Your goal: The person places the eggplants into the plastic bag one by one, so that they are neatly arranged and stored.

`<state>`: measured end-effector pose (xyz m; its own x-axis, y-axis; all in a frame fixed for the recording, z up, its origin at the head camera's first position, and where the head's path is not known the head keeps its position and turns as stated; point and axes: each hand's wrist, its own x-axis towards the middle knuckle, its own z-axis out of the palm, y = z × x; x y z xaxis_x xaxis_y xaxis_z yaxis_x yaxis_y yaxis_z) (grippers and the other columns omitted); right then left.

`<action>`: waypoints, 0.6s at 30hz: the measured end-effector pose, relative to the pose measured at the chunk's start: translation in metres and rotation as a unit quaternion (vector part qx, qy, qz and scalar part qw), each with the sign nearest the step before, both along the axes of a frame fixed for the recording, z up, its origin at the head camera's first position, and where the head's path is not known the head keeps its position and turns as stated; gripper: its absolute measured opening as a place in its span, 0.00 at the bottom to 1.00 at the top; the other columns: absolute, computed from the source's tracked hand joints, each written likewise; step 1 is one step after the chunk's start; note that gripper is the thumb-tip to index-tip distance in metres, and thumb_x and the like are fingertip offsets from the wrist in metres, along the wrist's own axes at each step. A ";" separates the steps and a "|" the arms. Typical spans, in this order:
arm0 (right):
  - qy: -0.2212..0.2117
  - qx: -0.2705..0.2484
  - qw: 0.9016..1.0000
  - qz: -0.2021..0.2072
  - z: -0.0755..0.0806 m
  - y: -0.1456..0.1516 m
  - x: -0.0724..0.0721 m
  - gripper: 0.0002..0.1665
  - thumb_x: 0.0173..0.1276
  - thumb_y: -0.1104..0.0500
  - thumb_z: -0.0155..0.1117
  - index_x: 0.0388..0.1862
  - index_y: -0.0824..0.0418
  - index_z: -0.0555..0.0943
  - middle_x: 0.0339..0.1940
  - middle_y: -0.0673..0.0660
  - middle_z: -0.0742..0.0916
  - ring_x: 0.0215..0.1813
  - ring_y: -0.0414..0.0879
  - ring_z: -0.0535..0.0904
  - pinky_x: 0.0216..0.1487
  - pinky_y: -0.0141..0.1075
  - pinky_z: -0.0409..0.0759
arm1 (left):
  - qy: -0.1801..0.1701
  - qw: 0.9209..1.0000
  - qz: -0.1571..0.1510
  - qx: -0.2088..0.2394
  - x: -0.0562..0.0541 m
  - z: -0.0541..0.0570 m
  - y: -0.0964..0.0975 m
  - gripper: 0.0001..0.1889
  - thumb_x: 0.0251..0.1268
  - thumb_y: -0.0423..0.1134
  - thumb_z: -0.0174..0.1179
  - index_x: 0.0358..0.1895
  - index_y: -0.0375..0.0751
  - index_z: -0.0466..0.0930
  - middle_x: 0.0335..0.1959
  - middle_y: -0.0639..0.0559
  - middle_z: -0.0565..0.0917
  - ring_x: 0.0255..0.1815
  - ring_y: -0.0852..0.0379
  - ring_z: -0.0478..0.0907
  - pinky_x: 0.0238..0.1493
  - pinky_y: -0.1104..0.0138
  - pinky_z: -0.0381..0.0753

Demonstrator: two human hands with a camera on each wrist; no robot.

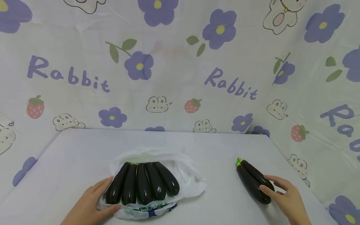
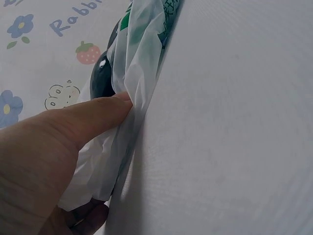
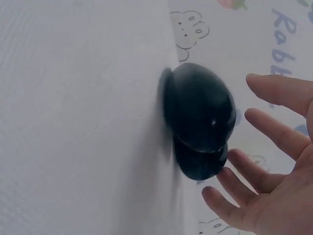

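Note:
A thin white plastic bag (image 1: 194, 181) lies on the table, its mouth spread wide. Several glossy dark eggplants (image 1: 144, 184) sit side by side in it, their stem ends toward the back. My left hand (image 1: 91, 200) holds the bag's near-left side, thumb on the front and fingers round the left; the thumb (image 2: 105, 115) presses the plastic in the left wrist view. Farther right, two more eggplants (image 1: 251, 182) lie together, green stems pointing away. Around their near end is my right hand (image 1: 288, 197); in the right wrist view its fingers (image 3: 269, 132) are spread beside them, loosely bent.
The white table (image 1: 219, 150) stretches between the bag and the two eggplants. Behind it and to the right hangs a cloth (image 1: 174, 78) printed with flowers, rabbits and strawberries. Green and blue print (image 1: 152, 212) shows on the bag's near side.

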<state>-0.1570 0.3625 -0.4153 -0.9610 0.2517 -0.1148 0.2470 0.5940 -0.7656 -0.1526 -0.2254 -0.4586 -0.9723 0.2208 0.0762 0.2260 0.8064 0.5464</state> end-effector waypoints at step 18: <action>-0.011 -0.074 0.996 -0.039 -0.014 0.016 0.000 0.45 0.58 0.38 0.73 0.70 0.57 0.74 0.71 0.64 0.70 0.63 0.49 0.73 0.58 0.43 0.72 | 0.012 1.000 -0.003 0.003 0.000 -0.001 0.002 0.55 0.51 0.72 0.64 0.74 0.34 0.61 0.67 0.35 0.69 0.64 0.31 0.67 0.55 0.37 0.71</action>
